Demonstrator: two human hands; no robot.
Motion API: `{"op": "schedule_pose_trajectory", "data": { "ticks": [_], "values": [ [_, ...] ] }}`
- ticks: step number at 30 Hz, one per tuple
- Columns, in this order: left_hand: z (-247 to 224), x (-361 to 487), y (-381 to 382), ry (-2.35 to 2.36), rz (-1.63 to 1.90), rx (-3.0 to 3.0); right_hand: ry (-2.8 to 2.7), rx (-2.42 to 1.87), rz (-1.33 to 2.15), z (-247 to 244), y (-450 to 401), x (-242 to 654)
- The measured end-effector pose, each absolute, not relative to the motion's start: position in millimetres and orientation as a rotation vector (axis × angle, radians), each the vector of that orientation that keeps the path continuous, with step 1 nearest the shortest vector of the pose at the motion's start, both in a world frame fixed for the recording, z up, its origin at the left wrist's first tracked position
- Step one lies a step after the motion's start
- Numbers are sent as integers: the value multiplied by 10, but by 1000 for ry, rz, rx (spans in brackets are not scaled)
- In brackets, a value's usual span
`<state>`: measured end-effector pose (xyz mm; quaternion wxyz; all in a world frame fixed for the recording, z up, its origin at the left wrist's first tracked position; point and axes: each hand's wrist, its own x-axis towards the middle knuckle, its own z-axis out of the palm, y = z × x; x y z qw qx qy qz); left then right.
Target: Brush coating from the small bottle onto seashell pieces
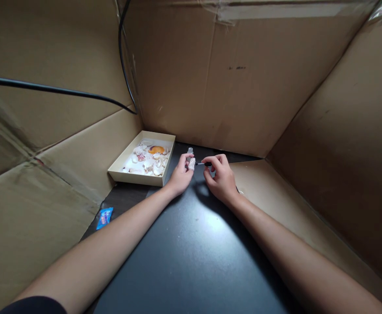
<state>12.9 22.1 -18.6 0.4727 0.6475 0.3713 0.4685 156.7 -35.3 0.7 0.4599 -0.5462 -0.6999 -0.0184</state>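
My left hand (180, 176) is closed around a small whitish, ridged shell (192, 164). A small clear glass bottle (190, 151) with an uncapped neck stands up just behind the shell, at the same fingers. Between the thumb and fingers of my right hand (222, 176) is a small brush (207, 164) with a black cap-like handle. Its thin stem points left, and the dark tip is at or very near the shell's right side; I cannot tell whether they touch. Both hands are above the dark table (178, 244).
A cream box (138, 179) with many shells and an orange piece stands at the back left. Nearer lies a blue wrapped packet (104, 218). Cardboard walls (237, 87) enclose the table. A black cable (63, 90) hangs at the upper left, and a cardboard sheet (259, 183) lies at the right.
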Motion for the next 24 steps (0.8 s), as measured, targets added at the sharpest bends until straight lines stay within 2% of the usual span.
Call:
{"op": "schedule_pose_trajectory", "data": {
  "ticks": [24],
  "values": [
    [-137,132,188,914,1064,1458,-1763,-1205,-51,27,-395,1535]
  ]
}}
